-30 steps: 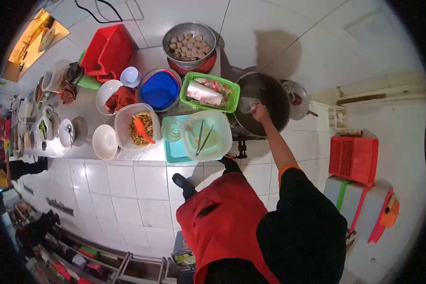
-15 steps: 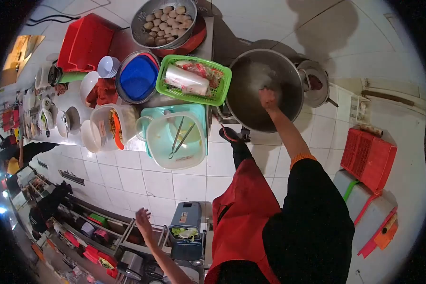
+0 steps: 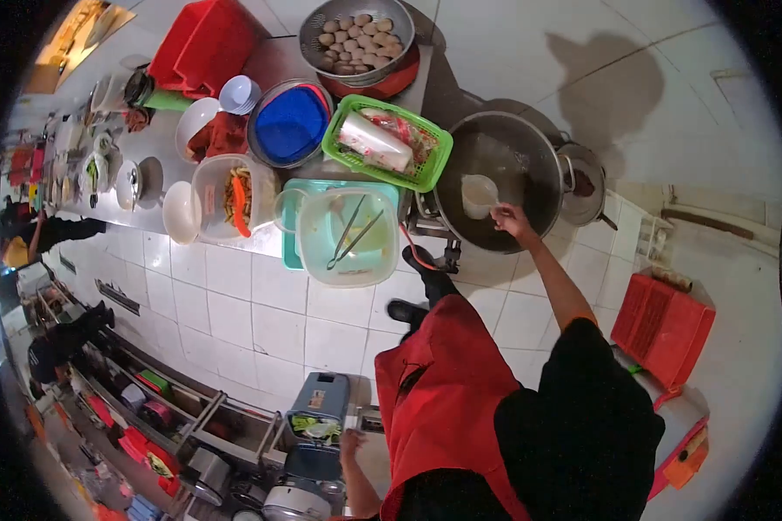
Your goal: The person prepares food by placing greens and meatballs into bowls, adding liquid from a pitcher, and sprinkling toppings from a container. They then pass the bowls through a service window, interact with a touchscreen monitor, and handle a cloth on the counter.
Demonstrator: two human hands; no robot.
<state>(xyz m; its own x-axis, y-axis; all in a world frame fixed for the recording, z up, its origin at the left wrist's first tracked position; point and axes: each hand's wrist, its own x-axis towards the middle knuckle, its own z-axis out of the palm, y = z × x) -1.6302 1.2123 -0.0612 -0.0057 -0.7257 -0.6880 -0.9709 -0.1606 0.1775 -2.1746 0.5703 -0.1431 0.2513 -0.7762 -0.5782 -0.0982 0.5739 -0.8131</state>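
My right hand (image 3: 514, 223) is closed at the rim of a pale round scoop (image 3: 480, 196), inside the large metal pot (image 3: 543, 143). The pot holds cloudy liquid, and the scoop is at its surface. Low in the view, my left hand (image 3: 352, 443) hangs beside a grey bin (image 3: 321, 395) with green leaves in it. It appears to hold nothing, but its fingers are too small and blurred to read. Left of the pot is a green basket (image 3: 439, 169) with plastic-wrapped packs.
A clear tub (image 3: 369, 276) with tongs (image 3: 347, 234) stands at the counter's edge. Behind it are a colander (image 3: 308, 39) of round brown balls and a blue-lidded pot (image 3: 291, 126). Red crates (image 3: 665, 330) stand at right. Other people (image 3: 56, 347) are at far left.
My right hand has drawn back toward the pot's near side, and the scoop now shows in it. My left hand has moved right and lower, closer to my apron. The whole view has shifted.
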